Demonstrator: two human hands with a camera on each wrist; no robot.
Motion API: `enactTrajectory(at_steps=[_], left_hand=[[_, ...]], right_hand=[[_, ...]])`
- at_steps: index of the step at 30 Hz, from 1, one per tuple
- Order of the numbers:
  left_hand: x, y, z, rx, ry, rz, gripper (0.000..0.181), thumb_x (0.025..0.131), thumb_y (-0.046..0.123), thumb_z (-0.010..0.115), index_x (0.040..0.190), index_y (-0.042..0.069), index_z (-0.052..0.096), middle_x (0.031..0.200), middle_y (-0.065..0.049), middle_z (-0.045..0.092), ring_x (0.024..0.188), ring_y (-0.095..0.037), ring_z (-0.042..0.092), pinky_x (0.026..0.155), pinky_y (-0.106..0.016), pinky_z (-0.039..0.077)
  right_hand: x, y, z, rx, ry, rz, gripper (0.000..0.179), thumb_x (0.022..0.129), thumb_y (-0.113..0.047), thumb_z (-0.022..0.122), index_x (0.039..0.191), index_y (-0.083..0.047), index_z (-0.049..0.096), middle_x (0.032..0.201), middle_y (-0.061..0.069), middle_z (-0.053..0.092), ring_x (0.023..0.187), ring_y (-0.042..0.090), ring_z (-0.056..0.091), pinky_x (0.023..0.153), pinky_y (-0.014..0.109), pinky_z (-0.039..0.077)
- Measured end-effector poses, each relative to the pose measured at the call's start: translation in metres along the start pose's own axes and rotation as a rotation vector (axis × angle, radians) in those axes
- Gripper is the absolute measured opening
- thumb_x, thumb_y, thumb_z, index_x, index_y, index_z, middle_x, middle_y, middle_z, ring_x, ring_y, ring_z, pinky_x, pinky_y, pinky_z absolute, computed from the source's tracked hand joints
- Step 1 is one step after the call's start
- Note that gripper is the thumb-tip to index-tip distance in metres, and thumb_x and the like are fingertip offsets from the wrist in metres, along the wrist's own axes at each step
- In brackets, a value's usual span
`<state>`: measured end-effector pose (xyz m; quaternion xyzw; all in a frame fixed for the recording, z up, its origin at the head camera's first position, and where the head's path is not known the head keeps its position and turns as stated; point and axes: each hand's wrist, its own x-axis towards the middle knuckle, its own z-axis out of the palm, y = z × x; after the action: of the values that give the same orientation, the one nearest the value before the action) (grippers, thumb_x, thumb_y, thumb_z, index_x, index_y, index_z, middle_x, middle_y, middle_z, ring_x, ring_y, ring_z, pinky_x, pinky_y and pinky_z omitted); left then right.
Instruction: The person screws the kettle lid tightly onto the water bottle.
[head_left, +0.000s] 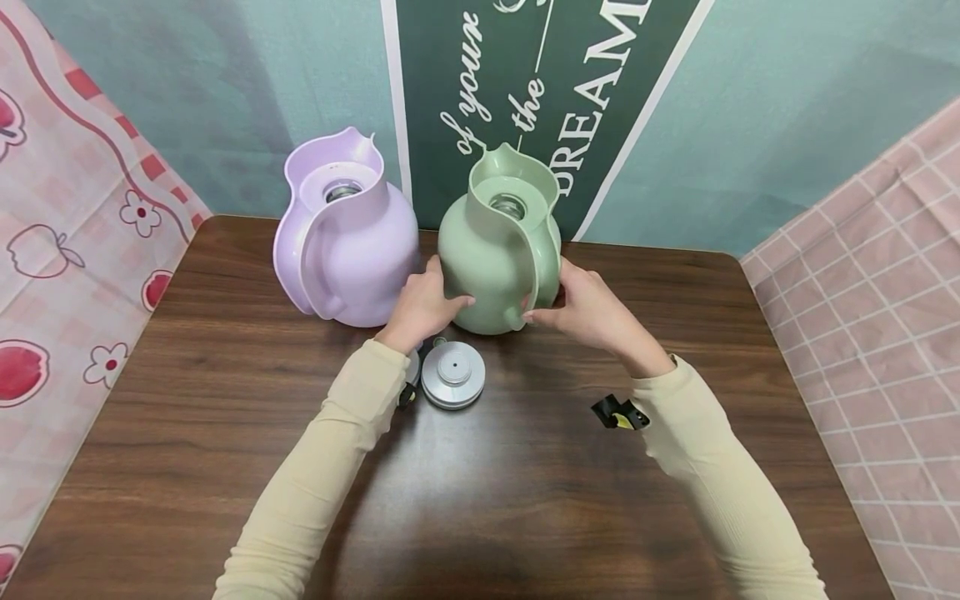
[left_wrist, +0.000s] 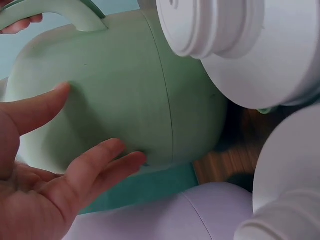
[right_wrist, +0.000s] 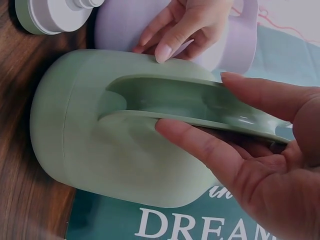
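A green thermos jug stands upright on the table without a lid, its neck opening showing. My left hand is at its left side; in the left wrist view the fingers and thumb are spread and fairly straight along the green body. My right hand is at the jug's handle, with thumb and forefinger on either edge of it and the other fingers curled behind. Left of it stands a lilac thermos jug, also lidless, close beside my left hand.
A round grey-white lid lies on the wooden table in front of the green jug. A second lid is mostly hidden behind my left wrist. Behind the jugs hangs a teal cloth with a dark green lettered panel.
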<state>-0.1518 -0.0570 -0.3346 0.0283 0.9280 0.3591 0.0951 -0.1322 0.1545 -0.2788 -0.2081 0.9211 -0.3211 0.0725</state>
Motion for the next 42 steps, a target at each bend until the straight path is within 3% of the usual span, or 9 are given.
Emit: enactTrajectory(at_steps=[7,30,42], left_hand=[[-0.002,0.004,0.003,0.003,-0.007,0.020,0.081,0.082,0.033,0.067,0.138,-0.008,0.025,0.121,-0.030,0.050,0.111,-0.038,0.050,0.092,-0.042,0.039],[-0.005,0.022,0.017,0.014,-0.097,0.029,0.086,0.083,0.037,0.065,0.139,-0.009,0.019,0.117,-0.029,0.053,0.107,-0.036,0.054,0.086,-0.042,0.043],[-0.009,0.033,0.027,-0.002,-0.124,0.060,0.087,0.084,0.037,0.064,0.141,-0.008,0.016,0.117,-0.027,0.054,0.108,-0.035,0.054,0.088,-0.040,0.043]], right_hand=[[-0.007,0.001,-0.001,-0.019,0.012,0.001,0.040,0.071,-0.008,0.076,0.104,-0.002,0.054,0.089,0.010,0.064,0.075,0.021,0.060,0.066,0.036,0.047],[-0.031,0.012,-0.011,-0.006,0.016,0.052,0.033,0.072,-0.011,0.078,0.099,-0.005,0.060,0.089,0.006,0.065,0.076,0.018,0.060,0.068,0.034,0.046],[-0.048,0.018,-0.016,-0.003,0.014,0.086,0.030,0.073,-0.010,0.076,0.099,-0.008,0.061,0.087,0.000,0.065,0.075,0.014,0.060,0.065,0.026,0.046]])
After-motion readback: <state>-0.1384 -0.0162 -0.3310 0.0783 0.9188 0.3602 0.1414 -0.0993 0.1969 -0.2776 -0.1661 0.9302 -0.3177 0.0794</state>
